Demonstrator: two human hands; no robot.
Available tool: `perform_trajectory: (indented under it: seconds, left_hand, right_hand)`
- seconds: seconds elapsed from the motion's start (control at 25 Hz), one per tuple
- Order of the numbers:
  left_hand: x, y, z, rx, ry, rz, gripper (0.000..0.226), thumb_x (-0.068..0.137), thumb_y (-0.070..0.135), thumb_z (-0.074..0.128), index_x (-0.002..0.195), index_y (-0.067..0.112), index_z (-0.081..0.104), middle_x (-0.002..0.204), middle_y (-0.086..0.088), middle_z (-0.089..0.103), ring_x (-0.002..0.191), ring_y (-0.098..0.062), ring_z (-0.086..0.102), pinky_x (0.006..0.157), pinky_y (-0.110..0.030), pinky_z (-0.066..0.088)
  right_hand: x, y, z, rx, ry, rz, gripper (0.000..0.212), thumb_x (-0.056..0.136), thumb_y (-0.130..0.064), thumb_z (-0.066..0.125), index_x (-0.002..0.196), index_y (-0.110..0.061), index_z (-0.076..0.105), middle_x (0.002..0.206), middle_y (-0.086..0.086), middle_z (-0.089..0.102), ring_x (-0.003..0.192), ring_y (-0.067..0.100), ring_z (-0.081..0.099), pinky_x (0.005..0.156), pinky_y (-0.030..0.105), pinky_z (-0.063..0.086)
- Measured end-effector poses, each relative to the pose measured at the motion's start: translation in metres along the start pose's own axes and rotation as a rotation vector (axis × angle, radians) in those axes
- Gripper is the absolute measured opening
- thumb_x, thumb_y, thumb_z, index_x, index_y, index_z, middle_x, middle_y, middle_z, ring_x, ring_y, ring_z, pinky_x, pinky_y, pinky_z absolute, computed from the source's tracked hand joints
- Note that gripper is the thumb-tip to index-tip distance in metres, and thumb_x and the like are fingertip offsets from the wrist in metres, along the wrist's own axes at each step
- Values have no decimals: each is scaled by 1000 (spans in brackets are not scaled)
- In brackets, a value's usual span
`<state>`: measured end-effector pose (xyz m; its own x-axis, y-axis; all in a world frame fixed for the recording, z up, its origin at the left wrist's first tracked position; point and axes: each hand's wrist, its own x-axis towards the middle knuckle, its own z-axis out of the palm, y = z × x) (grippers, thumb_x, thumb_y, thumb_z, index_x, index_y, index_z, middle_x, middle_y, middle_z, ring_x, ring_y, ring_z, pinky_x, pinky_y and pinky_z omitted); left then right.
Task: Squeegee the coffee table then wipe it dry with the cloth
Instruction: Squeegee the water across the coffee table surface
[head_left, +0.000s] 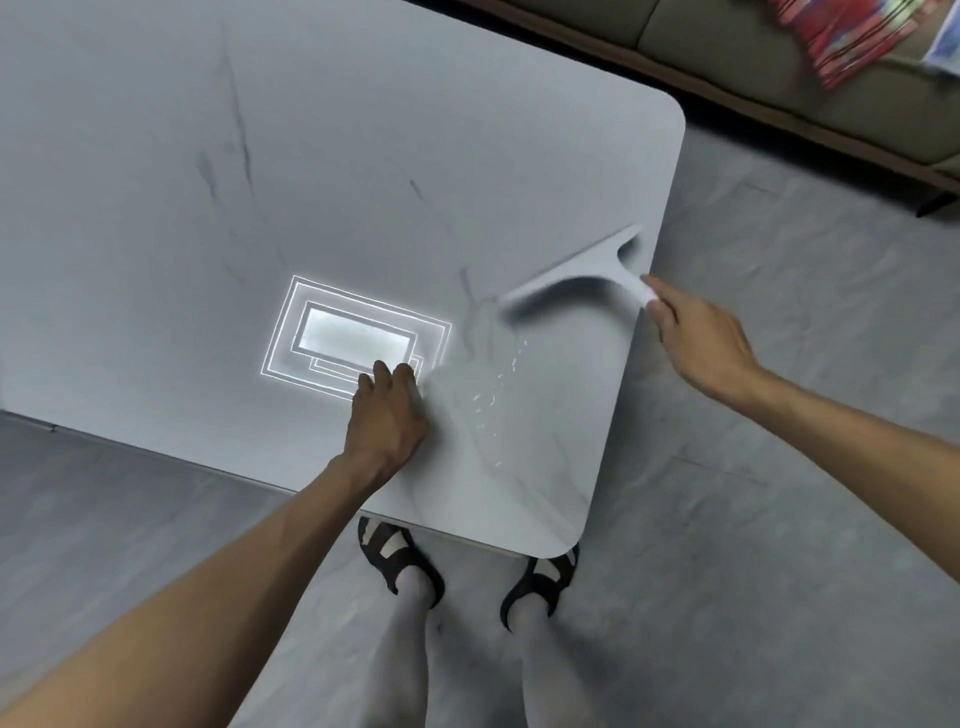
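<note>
The grey squeegee lies with its blade slanted on the pale marbled counter, close to the counter's right edge. The right hand pinches the end of the squeegee's handle between thumb and fingers, just beyond that edge. Below the squeegee's lower blade tip, a trail of water droplets glints on the surface. Left of those, and well left of the squeegee, the left hand presses down with its fingers curled over what looks like a pale grey cloth, which blends into the counter. A bright ceiling-light reflection sits just above that hand. Nearer than the squeegee, two feet in black sandals stand on grey floor; far beyond it is a sofa.
</note>
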<state>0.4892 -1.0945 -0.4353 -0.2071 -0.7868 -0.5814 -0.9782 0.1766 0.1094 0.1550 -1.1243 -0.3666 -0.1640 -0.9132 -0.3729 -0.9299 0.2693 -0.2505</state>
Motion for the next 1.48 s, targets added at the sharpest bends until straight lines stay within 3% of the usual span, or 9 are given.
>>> perform_trajectory:
  seconds: [0.2, 0.32, 0.44, 0.56, 0.72, 0.88, 1.04, 1.32, 1.48]
  left_hand:
    - [-16, -4, 1, -116, -60, -48, 49, 89, 11, 47, 136, 2, 35, 140, -24, 36, 123, -36, 40, 99, -41, 41]
    - [-12, -9, 0, -195, -132, -33, 53, 90, 7, 46, 140, 1, 31, 149, -27, 26, 136, -45, 29, 103, -45, 40]
    - [-10, -16, 0, -276, -184, -42, 58, 87, 4, 47, 142, 6, 30, 152, -27, 21, 137, -48, 26, 99, -46, 40]
    - [-14, -28, -4, -356, -195, 6, 56, 85, 3, 46, 140, 9, 35, 151, -23, 26, 134, -42, 32, 93, -41, 43]
    - [-28, -59, -15, -543, -23, -97, 47, 92, 13, 48, 139, 10, 44, 137, -14, 55, 121, -35, 53, 94, -35, 42]
    - [-43, -95, -8, -582, 73, -290, 40, 96, 19, 42, 135, 11, 47, 128, -17, 61, 114, -37, 57, 88, -34, 42]
    - [-58, -123, 9, -593, 31, -350, 47, 91, 13, 48, 137, 10, 43, 132, -17, 56, 115, -37, 56, 86, -34, 41]
    - [-67, -135, 24, -577, 4, -254, 52, 85, 4, 47, 136, 11, 43, 128, -14, 53, 113, -34, 55, 87, -35, 42]
    - [-75, -151, 20, -605, 58, -306, 46, 86, 9, 44, 131, 15, 46, 100, -14, 68, 85, -32, 61, 73, -37, 51]
  right_hand:
    - [47, -41, -5, 161, -4, 224, 34, 98, -14, 31, 131, -20, 39, 101, 24, 59, 68, 35, 54, 53, 32, 41]
    - [23, -52, 15, 163, -62, 224, 34, 97, -8, 33, 129, -11, 41, 98, 26, 62, 74, 37, 61, 58, 30, 42]
    - [-28, -57, 35, 200, -107, 208, 37, 99, -9, 33, 134, -19, 39, 79, 19, 59, 52, 26, 54, 44, 27, 38]
    - [-67, -61, 41, 250, -155, 250, 37, 102, -16, 34, 138, -25, 39, 75, 14, 57, 53, 22, 51, 50, 33, 46]
    - [-57, -85, 37, 216, -88, 72, 45, 101, -28, 32, 145, -37, 25, 71, 4, 57, 58, 15, 52, 52, 29, 40]
    - [-9, -160, 53, 174, -256, -254, 43, 101, -38, 32, 143, -35, 32, 74, -10, 55, 72, 21, 54, 57, 28, 36]
    - [-10, -205, 90, 73, -373, -444, 45, 102, -39, 33, 146, -31, 31, 101, 5, 66, 94, 29, 59, 75, 35, 44]
    - [-81, -112, 84, -168, -419, -362, 47, 102, -37, 31, 148, -41, 27, 106, 0, 69, 95, 23, 63, 72, 32, 43]
    - [-102, -98, 57, -323, -376, -322, 45, 99, -42, 33, 143, -45, 35, 95, -8, 72, 86, 16, 65, 62, 26, 38]
